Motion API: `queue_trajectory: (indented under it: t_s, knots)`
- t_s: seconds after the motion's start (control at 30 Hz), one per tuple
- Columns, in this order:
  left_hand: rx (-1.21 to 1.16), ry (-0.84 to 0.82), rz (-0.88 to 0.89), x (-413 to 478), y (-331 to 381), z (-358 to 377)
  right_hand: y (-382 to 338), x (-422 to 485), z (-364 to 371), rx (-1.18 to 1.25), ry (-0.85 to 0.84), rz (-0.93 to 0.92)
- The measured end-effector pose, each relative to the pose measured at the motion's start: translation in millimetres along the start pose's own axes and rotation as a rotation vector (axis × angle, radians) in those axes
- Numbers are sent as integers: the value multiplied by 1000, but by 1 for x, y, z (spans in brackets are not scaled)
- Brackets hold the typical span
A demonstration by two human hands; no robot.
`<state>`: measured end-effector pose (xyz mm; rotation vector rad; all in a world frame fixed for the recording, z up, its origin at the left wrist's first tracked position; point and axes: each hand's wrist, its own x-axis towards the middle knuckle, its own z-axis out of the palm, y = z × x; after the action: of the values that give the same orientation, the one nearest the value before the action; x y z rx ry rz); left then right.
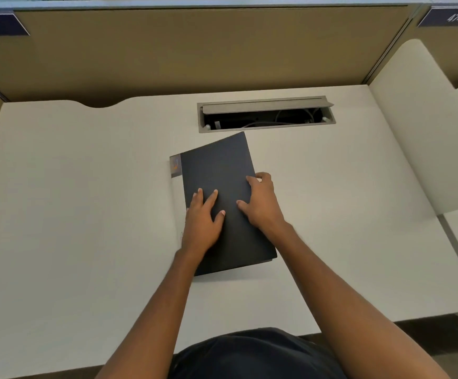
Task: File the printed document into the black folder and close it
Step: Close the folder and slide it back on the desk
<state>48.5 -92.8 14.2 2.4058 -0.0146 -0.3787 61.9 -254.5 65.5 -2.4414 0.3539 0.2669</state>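
Both hands flat on black folder (219, 192)

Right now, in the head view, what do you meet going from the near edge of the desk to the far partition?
Left hand flat on the black folder → right hand at the folder's right edge → open cable tray set into the desk → tan partition.

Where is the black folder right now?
In the head view, the flat black folder lies closed mid-desk, just in front of the grey cable hatch, with the left hand and right hand on it.
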Motion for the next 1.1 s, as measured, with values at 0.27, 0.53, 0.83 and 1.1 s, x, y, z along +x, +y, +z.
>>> queue_trajectory:
  t_s: [0.27,0.53,0.83,1.1]
  knots:
    - [352,-5,-69,8,5,46,44,15,27,-7,-126,70]
    - [449,-14,-86,5,7,54,55,0,48,-310,-127,-55]
    - [271,209,-234,-6,-15,23,58,-21,67,-415,-177,-134]
    - [-225,290,-428,0,-34,-7,60,-24,69,-428,-163,-121]
